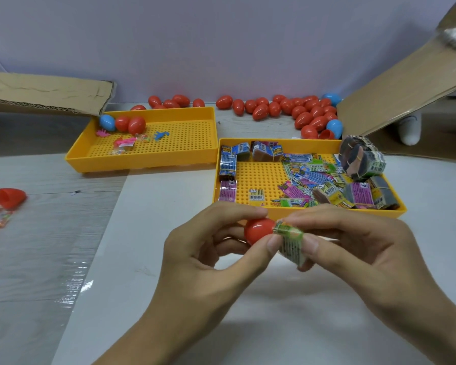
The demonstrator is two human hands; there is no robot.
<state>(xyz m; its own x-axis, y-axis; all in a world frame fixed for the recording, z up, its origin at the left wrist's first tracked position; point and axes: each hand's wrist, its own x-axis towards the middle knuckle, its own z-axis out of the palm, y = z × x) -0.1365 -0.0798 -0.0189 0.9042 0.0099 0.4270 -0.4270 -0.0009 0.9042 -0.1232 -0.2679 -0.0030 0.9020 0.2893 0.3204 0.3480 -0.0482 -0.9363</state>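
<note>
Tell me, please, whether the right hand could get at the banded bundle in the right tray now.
Likely yes, once freed: nothing blocks the way to the bundle, but the right hand pinches a leaflet at the red egg.

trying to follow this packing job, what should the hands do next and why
Probably press the folded leaflet into the red egg shell. The left hand grips the shell, and the right hand pinches the leaflet with its end already against the shell. Whether the shell's opening faces the leaflet cannot be seen, so a small turn may come first.
</note>
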